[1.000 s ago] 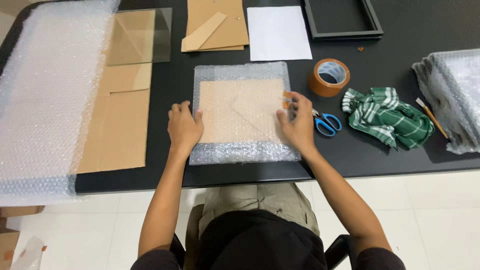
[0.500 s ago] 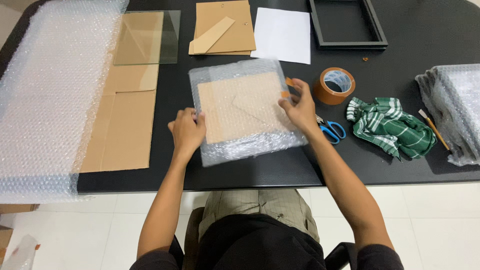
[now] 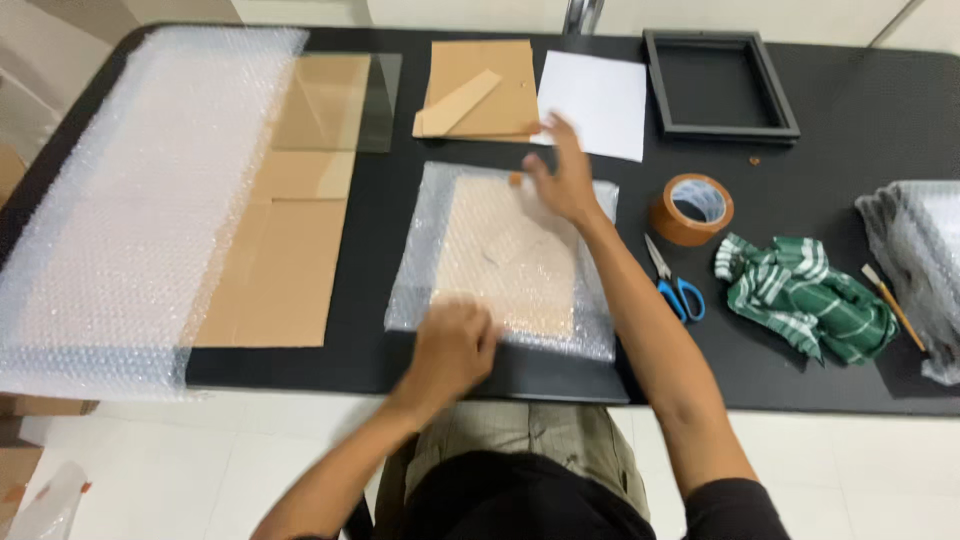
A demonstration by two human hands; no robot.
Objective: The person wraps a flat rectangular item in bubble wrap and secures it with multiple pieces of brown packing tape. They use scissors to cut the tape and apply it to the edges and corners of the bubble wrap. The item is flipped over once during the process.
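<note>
Parcel [image 3: 505,262]: flat brown board wrapped in bubble film, lying mid-table on the black table [image 3: 850,150] just in front of the person. Left hand [image 3: 452,347] rests on the near edge, fingers curled over the wrap, pressing rather than gripping. Right hand [image 3: 562,178] lies open and flat at the far edge, holding nothing (image blurred there, so contact is uncertain). Judgement: keep the near edge pinned and smooth the film taut before fixing. Tape roll [image 3: 692,208] and scissors [image 3: 672,282] sit just right of the parcel.
</note>
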